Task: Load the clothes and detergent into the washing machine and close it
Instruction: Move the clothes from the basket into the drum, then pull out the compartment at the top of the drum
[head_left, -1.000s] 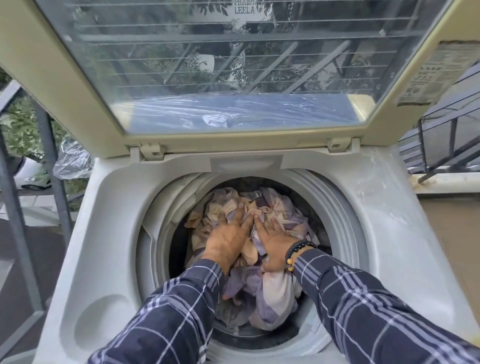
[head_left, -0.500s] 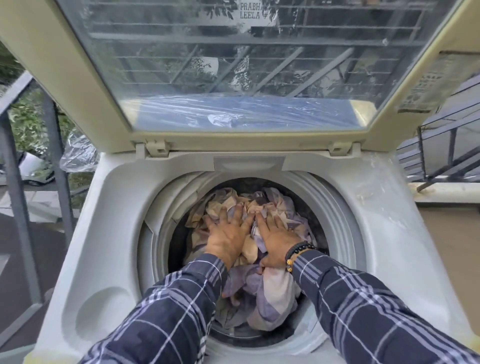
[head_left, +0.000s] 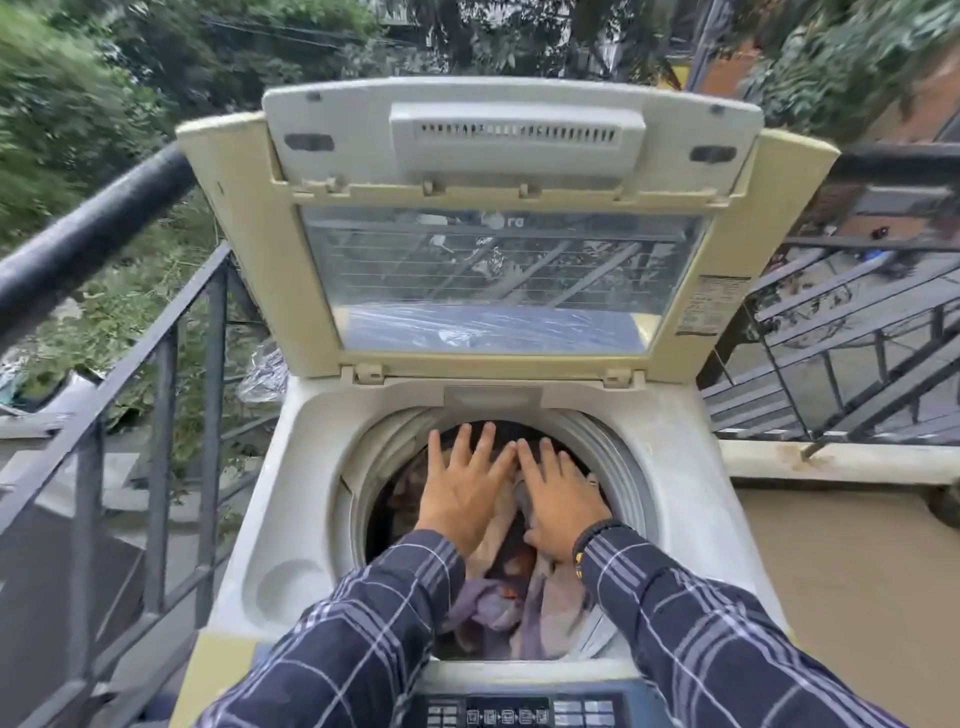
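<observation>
Clothes (head_left: 519, 603), a crumpled heap of pale lilac, beige and rust-patterned fabric, are seen filling the drum of the top-loading washing machine (head_left: 291, 499) at lower centre of the frame. Both hands are held flat with fingers spread, side by side and gripping nothing: the left hand (head_left: 462, 488) and the right hand (head_left: 558, 496) are laid palm-down above the heap. The lid (head_left: 249, 249) is raised upright, its window showing a reversed logo. A printed label (head_left: 709, 304) is blurred beyond reading.
</observation>
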